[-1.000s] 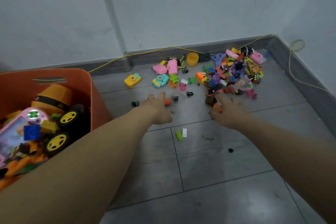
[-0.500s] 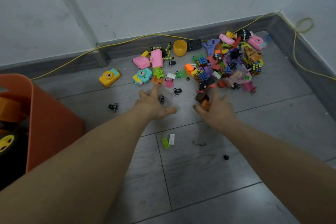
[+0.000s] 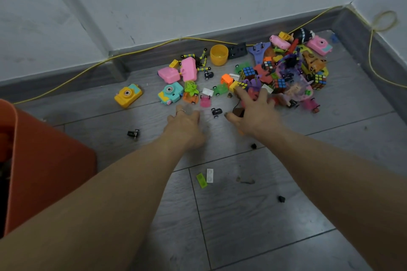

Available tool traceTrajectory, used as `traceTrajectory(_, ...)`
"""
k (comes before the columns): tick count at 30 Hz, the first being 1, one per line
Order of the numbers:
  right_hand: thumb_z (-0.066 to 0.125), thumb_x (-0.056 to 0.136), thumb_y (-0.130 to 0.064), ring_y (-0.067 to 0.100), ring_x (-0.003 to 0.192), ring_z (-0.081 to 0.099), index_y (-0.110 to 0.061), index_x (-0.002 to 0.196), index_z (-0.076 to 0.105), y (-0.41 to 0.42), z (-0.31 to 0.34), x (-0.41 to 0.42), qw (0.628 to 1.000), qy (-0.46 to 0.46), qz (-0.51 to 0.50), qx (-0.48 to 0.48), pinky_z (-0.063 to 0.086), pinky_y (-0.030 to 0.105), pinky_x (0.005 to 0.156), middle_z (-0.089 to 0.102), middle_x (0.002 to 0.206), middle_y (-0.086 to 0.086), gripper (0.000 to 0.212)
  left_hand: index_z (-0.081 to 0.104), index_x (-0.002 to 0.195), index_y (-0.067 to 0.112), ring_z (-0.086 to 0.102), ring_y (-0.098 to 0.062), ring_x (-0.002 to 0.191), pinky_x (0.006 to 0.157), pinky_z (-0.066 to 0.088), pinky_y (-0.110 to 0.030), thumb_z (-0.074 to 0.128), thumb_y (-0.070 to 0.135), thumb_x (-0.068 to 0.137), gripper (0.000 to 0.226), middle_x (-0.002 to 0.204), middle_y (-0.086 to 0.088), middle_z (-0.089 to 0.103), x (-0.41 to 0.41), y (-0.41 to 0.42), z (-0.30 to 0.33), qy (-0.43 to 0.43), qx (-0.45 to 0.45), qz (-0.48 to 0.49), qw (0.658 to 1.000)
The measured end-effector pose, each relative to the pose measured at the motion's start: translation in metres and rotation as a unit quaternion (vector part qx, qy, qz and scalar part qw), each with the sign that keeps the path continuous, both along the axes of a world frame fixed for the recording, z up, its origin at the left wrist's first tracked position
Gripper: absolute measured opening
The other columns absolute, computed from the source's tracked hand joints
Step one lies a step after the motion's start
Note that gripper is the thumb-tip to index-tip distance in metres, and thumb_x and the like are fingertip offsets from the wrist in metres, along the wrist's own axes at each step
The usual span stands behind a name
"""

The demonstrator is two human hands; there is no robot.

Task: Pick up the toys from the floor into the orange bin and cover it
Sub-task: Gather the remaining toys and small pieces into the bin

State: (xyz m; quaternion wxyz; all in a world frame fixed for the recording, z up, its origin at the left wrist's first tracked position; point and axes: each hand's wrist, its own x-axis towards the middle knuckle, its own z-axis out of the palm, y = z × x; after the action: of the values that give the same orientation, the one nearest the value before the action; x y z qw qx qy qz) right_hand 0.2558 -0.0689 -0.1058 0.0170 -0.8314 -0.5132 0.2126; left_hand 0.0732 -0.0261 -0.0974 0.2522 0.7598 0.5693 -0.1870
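A heap of small colourful toys (image 3: pixel 286 72) lies on the grey floor in the room's corner, with puzzle cubes, toy cars and a pink camera in it. Only the near wall of the orange bin (image 3: pixel 44 160) shows, at the left edge. Palm down, my left hand (image 3: pixel 187 123) is stretched out low over bare floor, just short of a pink toy car (image 3: pixel 205 101); it is blurred. My right hand (image 3: pixel 255 112) lies with spread fingers on the near edge of the heap. A brown piece (image 3: pixel 239 112) sits by its thumb.
A yellow camera (image 3: pixel 127 94), a teal camera (image 3: pixel 170 92), pink toys (image 3: pixel 176 70) and a yellow cup (image 3: pixel 218 54) lie left of the heap. A green brick (image 3: pixel 201 180), a white brick (image 3: pixel 209 175) and black bits (image 3: pixel 281 199) lie nearer me. A yellow cable (image 3: pixel 141 50) follows the skirting.
The view has swung right, so most of the bin has left the frame. Both hands have reached further forward, and the right one now lies on the heap's edge.
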Motion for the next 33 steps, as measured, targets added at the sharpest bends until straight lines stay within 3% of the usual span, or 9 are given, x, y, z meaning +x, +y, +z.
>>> traceTrajectory(4, 0.057, 0.086, -0.061, 0.047, 0.127, 0.034, -0.033, 0.132, 0.039, 0.002, -0.001, -0.009, 0.999, -0.018, 0.033, -0.014, 0.039, 0.05, 0.1, 0.022, 0.144, 0.017, 0.057, 0.046, 0.124, 0.017, 0.045, -0.037, 0.12, 0.098, 0.045, -0.047, 0.055, 0.04, 0.087, 0.045, 0.142, -0.016, 0.031, 0.001, 0.001, 0.0, -0.046, -0.009, 0.019, 0.999)
traceTrajectory(8, 0.061, 0.085, -0.059, 0.043, 0.122, 0.037, -0.026, 0.107, 0.042, -0.007, -0.003, -0.008, 0.999, 0.006, 0.035, -0.005, 0.043, 0.047, 0.091, 0.029, 0.135, 0.012, 0.044, 0.048, 0.108, 0.018, 0.05, -0.026, 0.101, 0.08, 0.042, -0.031, 0.056, 0.026, 0.085, 0.026, 0.12, -0.01, 0.05, 0.014, 0.005, 0.007, -0.138, -0.022, 0.048, 0.989)
traceTrajectory(10, 0.063, 0.083, -0.059, 0.04, 0.113, 0.042, -0.027, 0.099, 0.039, -0.012, -0.005, -0.005, 0.999, 0.017, 0.039, 0.022, 0.044, 0.043, 0.082, 0.033, 0.127, 0.01, 0.043, 0.046, 0.114, 0.02, 0.05, -0.025, 0.098, 0.075, 0.04, -0.03, 0.054, 0.019, 0.086, 0.029, 0.12, -0.011, 0.054, 0.023, 0.009, 0.01, -0.172, -0.041, 0.079, 0.981)
traceTrajectory(13, 0.066, 0.08, -0.06, 0.036, 0.101, 0.049, -0.027, 0.095, 0.04, -0.018, -0.007, 0.0, 0.996, 0.027, 0.058, 0.055, 0.047, 0.04, 0.078, 0.037, 0.117, 0.007, 0.044, 0.036, 0.142, 0.033, 0.05, -0.025, 0.107, 0.079, 0.04, -0.028, 0.051, 0.015, 0.089, 0.058, 0.137, -0.01, 0.047, 0.036, 0.012, 0.011, -0.206, -0.092, 0.108, 0.968)
traceTrajectory(16, 0.07, 0.075, -0.06, 0.031, 0.096, 0.052, -0.027, 0.093, 0.043, -0.024, -0.008, 0.007, 0.996, 0.039, 0.045, 0.071, 0.051, 0.041, 0.078, 0.04, 0.113, 0.004, 0.045, 0.027, 0.149, 0.037, 0.051, -0.028, 0.115, 0.084, 0.047, -0.031, 0.047, 0.017, 0.093, 0.063, 0.148, -0.01, 0.039, 0.046, 0.014, 0.007, -0.187, -0.125, 0.097, 0.97)
traceTrajectory(20, 0.074, 0.074, -0.055, 0.026, 0.091, 0.053, -0.026, 0.093, 0.046, -0.033, -0.01, 0.02, 0.994, 0.063, 0.025, 0.085, 0.053, 0.041, 0.075, 0.042, 0.109, 0.002, 0.045, 0.032, 0.145, 0.03, 0.055, -0.032, 0.109, 0.083, 0.055, -0.04, 0.041, 0.022, 0.094, 0.052, 0.139, -0.013, 0.044, 0.056, 0.021, 0.01, -0.127, -0.153, 0.064, 0.978)
traceTrajectory(24, 0.075, 0.073, -0.05, 0.023, 0.085, 0.053, -0.025, 0.094, 0.049, -0.04, -0.01, 0.028, 0.992, 0.064, 0.019, 0.109, 0.049, 0.034, 0.07, 0.043, 0.101, 0.0, 0.042, 0.032, 0.146, 0.026, 0.043, -0.034, 0.13, 0.105, 0.041, -0.044, 0.038, 0.03, 0.096, 0.051, 0.15, -0.013, 0.036, 0.063, 0.028, 0.013, -0.05, -0.143, -0.012, 0.988)
traceTrajectory(30, 0.074, 0.075, -0.046, 0.027, 0.087, 0.055, -0.022, 0.095, 0.05, -0.047, -0.012, 0.021, 0.99, 0.053, 0.014, 0.128, 0.051, 0.038, 0.07, 0.051, 0.101, 0.004, 0.039, 0.035, 0.145, 0.028, 0.047, -0.035, 0.128, 0.104, 0.044, -0.046, 0.036, 0.035, 0.098, 0.048, 0.15, -0.013, 0.036, 0.062, 0.015, 0.015, -0.034, -0.126, -0.047, 0.99)
traceTrajectory(33, 0.073, 0.078, -0.042, 0.028, 0.084, 0.054, -0.02, 0.095, 0.049, -0.051, -0.009, 0.018, 0.99, 0.047, 0.027, 0.133, 0.047, 0.035, 0.066, 0.05, 0.099, 0.006, 0.037, 0.041, 0.139, 0.029, 0.052, -0.034, 0.12, 0.094, 0.049, -0.041, 0.036, 0.031, 0.096, 0.043, 0.144, -0.013, 0.041, 0.049, 0.007, 0.017, -0.046, -0.118, -0.031, 0.991)
